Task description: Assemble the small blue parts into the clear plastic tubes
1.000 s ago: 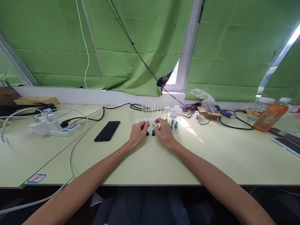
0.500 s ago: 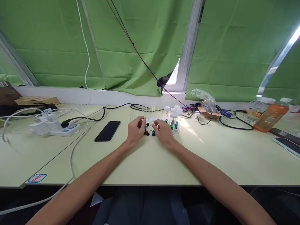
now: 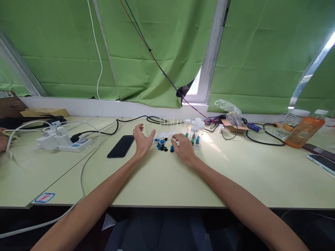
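Observation:
My left hand is open, thumb and fingers spread, beside a faint row of clear, uncapped tubes. My right hand is curled over the table with its fingertips together. Something small seems to sit between them, too small to make out. Small blue pieces and black pieces lie between my hands, with a blue piece standing close to my right fingers. Just right of that hand stand several clear tubes with white caps, holding green and blue pieces.
A black phone lies left of my left hand. Farther left are a white power strip and loose cables. An open cardboard box and an orange bottle stand to the right. Another person's hand shows at the left edge.
My left hand has moved left, away from my right hand, and its fingers have opened. More blue pieces are uncovered. Another person's hand has appeared at the far left.

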Demonstrator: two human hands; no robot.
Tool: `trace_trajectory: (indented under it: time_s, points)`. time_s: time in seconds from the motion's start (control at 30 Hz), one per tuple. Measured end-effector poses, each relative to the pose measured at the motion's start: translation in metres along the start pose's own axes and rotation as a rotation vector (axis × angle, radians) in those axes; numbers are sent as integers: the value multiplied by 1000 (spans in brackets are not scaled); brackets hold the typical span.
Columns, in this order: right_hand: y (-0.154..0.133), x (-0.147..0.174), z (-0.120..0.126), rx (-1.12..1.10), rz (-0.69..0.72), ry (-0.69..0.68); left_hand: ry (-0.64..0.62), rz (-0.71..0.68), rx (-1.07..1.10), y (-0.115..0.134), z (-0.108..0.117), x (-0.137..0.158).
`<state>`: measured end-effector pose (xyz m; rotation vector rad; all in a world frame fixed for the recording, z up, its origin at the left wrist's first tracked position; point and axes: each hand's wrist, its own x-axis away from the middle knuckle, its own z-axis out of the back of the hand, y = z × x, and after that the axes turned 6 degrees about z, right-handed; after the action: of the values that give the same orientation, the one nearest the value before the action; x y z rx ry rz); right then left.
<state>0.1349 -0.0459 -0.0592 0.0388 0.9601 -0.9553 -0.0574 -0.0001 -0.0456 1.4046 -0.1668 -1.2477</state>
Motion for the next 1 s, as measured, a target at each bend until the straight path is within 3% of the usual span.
trace_trajectory:
  time_s: [0.17,0.5,1.0]
  points:
    - [0,0,0,-48,-19,-6,-122,110,-25,-16,-6,-5]
    - [1,-2,-1,-86,-47,-18,-201,107,-17,-16,-5,-2]
    - [2,-3,-2,-192,-49,19,-180,-268,-56,6,-2,11]
